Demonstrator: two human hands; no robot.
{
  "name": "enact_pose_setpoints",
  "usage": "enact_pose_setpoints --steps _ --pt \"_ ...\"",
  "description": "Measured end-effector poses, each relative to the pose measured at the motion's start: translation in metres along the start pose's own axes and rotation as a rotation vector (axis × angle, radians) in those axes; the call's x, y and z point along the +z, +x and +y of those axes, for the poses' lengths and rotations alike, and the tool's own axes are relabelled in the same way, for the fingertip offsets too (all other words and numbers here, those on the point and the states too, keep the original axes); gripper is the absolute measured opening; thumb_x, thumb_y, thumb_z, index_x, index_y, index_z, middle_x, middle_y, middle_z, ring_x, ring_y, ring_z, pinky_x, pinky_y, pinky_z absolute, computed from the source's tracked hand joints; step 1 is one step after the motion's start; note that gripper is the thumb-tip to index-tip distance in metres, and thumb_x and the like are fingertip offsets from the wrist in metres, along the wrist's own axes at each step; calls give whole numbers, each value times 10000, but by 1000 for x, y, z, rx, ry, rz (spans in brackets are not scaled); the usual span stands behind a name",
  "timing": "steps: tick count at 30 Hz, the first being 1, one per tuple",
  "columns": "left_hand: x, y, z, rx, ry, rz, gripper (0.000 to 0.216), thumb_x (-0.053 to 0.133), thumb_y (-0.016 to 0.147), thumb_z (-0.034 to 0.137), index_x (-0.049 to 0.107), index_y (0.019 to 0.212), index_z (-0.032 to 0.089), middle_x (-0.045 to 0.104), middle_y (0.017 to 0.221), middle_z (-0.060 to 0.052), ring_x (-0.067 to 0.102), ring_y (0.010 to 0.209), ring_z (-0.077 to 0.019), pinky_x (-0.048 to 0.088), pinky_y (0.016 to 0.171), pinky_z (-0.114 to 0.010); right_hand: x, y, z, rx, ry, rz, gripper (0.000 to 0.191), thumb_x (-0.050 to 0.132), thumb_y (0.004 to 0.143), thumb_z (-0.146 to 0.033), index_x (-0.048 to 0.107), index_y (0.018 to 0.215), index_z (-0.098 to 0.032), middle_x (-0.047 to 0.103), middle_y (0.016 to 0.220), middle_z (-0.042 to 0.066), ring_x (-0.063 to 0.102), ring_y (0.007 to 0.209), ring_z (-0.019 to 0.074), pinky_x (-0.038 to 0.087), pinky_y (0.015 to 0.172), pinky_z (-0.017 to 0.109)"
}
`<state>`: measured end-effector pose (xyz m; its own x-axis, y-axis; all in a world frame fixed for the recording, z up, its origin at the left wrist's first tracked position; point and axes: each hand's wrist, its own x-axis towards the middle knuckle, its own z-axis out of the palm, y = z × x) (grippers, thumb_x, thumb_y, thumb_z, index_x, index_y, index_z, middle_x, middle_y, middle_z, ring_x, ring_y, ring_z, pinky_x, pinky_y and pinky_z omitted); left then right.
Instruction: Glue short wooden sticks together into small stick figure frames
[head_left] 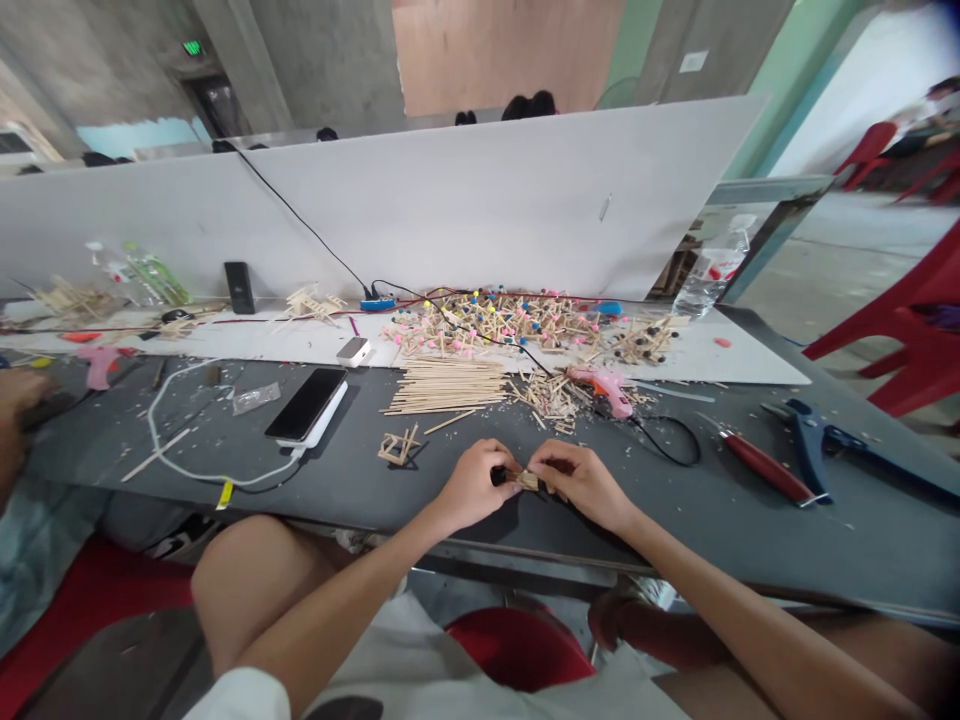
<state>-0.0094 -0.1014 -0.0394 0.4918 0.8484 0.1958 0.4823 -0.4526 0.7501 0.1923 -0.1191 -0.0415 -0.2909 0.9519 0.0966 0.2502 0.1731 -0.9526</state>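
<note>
Close to the table's front edge, my left hand (478, 486) and my right hand (583, 486) pinch a small wooden-stick piece (529, 481) from either side. Dark round parts show at its ends; the fingers cover much of it. Left of my hands lies a little frame of glued sticks (400, 446). Beyond them is a row of thin wooden sticks (446, 386), with a heap of short stick offcuts (550, 400) beside it. A pink glue gun (611, 390) lies past my right hand.
A heap of stick pieces with coloured tips (502, 322) lies along the white partition (450, 210). To the right are red-handled pliers or cutters (772, 470) and a blue tool (808, 445). A phone (307, 405) on a white block and cable (161, 440) sit left. Another person's hand (19, 400) is far left.
</note>
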Motion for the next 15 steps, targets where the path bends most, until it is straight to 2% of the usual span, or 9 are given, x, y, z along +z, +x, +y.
enact_pose_setpoints --steps 2,4,7,10,12,15 --pt "2 0 -2 1 -5 4 121 763 727 121 729 828 178 680 930 -47 621 917 -197 459 811 -290 -5 2 5 39 84 72 322 626 860 -501 625 813 -183 544 607 -19 454 480 98 375 468 236" --pt "3 0 -3 0 -1 8 127 771 727 132 736 840 177 682 939 -49 623 923 -197 459 825 -297 -14 6 10 52 167 201 337 632 849 -520 590 823 -186 508 559 -36 438 464 96 352 438 220" --pt "4 1 -5 -1 9 10 134 779 726 144 745 854 172 684 947 -57 628 930 -202 463 842 -306 -33 10 15 43 259 443 352 654 827 -518 561 769 -184 514 601 -27 458 486 91 351 424 200" --pt "4 0 -5 17 21 4 118 770 737 148 748 851 169 683 948 -63 633 929 -204 472 850 -309 -51 10 17 45 207 612 327 687 798 -490 582 795 -180 547 661 -12 449 478 78 348 417 194" --pt "3 0 -5 34 32 5 117 763 743 145 747 857 169 679 952 -66 635 930 -206 479 853 -309 -56 7 15 36 120 597 341 741 744 -438 612 937 -187 624 802 19 472 490 79 380 432 206" --pt "0 -3 -3 45 59 9 150 758 744 129 743 889 164 673 963 -73 637 943 -212 488 867 -315 -53 -2 12 61 -40 431 333 700 772 -412 640 1008 -184 673 898 56 516 517 102 420 467 236"
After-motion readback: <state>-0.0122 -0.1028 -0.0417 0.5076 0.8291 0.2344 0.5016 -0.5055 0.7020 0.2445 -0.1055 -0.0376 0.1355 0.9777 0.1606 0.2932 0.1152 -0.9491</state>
